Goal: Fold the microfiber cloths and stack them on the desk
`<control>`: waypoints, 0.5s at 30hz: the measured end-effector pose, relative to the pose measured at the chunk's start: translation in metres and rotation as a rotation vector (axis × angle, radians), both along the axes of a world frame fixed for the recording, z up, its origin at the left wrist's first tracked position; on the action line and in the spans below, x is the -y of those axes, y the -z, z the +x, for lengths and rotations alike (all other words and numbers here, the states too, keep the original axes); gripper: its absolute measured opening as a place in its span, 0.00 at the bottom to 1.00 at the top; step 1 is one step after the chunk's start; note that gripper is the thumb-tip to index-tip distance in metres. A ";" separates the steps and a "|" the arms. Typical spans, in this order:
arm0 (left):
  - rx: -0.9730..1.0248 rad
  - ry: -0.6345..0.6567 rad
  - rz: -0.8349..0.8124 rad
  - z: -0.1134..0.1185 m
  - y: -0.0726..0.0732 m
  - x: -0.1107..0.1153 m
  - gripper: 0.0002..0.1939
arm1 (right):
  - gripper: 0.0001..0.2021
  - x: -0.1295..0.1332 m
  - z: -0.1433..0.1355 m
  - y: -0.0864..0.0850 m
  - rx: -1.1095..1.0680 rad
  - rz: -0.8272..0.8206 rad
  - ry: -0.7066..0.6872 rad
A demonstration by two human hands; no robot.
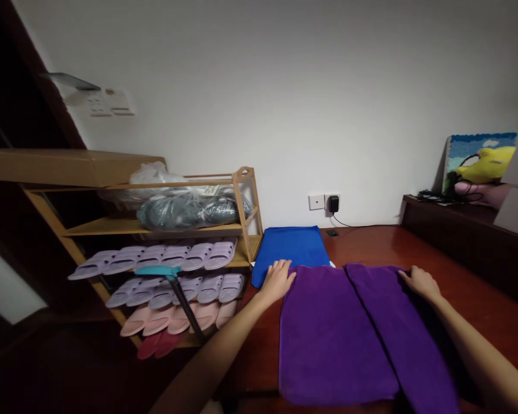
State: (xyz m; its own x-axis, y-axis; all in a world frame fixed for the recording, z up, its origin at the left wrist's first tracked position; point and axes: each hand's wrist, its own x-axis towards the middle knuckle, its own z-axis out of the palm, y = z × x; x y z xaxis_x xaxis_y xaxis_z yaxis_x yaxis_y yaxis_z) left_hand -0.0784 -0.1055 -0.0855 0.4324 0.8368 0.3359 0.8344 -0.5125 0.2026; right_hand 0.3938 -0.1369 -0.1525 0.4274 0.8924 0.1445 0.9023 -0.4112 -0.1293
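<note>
Loosely open, both hands (278,280) touch purple cloth (336,339).

1. Red-brown table (371,244): blue cloth (291,244) and purple cloth (332,333) are supported, the latter nearer.
2. Wooden rack (103,226): cardboard box (69,168) is carried on top; plastic-wrapped bundles (172,213), lilac slippers (196,256) and pink slippers (159,319) are held below.

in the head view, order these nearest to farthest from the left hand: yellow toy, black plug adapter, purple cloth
1. Purple cloth: right at the left hand, its upper left corner by the fingers.
2. Black plug adapter: in the wall socket, beyond the hand and a bit right.
3. Yellow toy: far right, up on the dark ledge.
</note>
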 end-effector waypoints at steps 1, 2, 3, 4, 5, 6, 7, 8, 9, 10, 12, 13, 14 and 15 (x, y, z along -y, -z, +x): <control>0.006 -0.020 -0.021 0.002 0.004 -0.010 0.16 | 0.25 -0.001 -0.006 0.001 0.001 -0.006 0.000; 0.013 -0.022 -0.037 0.004 0.007 -0.018 0.14 | 0.23 -0.001 -0.011 0.002 -0.004 -0.013 -0.005; 0.022 -0.014 -0.049 0.005 0.010 -0.023 0.10 | 0.22 0.000 -0.013 0.002 -0.010 -0.020 -0.016; 0.035 -0.001 -0.051 0.006 0.012 -0.025 0.07 | 0.21 0.003 -0.014 0.002 -0.015 -0.025 -0.032; 0.051 0.012 -0.048 0.005 0.014 -0.026 0.04 | 0.21 0.005 -0.014 0.002 -0.018 -0.030 -0.047; 0.069 0.023 -0.045 0.005 0.015 -0.026 0.02 | 0.21 0.008 -0.012 0.001 -0.017 -0.033 -0.062; 0.091 0.036 -0.048 0.003 0.015 -0.025 0.02 | 0.21 0.011 -0.008 0.001 -0.010 -0.036 -0.081; 0.113 0.054 -0.055 0.001 0.014 -0.024 0.02 | 0.21 0.014 -0.004 0.001 0.000 -0.035 -0.102; 0.130 0.071 -0.062 -0.002 0.013 -0.024 0.03 | 0.21 0.016 0.001 0.001 0.012 -0.035 -0.123; 0.157 0.090 -0.073 -0.005 0.012 -0.024 0.03 | 0.21 0.018 0.005 0.001 0.022 -0.038 -0.140; 0.281 0.119 -0.130 -0.013 0.010 -0.025 0.02 | 0.22 0.021 0.014 0.002 0.029 -0.053 -0.151; 0.375 0.125 -0.181 -0.016 0.009 -0.026 0.03 | 0.23 0.022 0.017 0.002 0.025 -0.062 -0.146; 0.480 0.127 -0.243 -0.020 0.007 -0.026 0.05 | 0.23 0.022 0.020 0.002 0.018 -0.067 -0.142; 0.584 0.127 -0.307 -0.024 0.006 -0.025 0.07 | 0.23 0.023 0.023 0.002 0.011 -0.070 -0.140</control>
State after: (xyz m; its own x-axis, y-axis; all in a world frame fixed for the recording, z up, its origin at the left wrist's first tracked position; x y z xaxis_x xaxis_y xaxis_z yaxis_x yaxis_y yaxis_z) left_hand -0.1023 -0.0801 -0.0912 0.3534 0.8862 0.2995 0.4801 -0.4466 0.7550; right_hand 0.4169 -0.1602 -0.1547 0.2972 0.9511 0.0838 0.9525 -0.2893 -0.0946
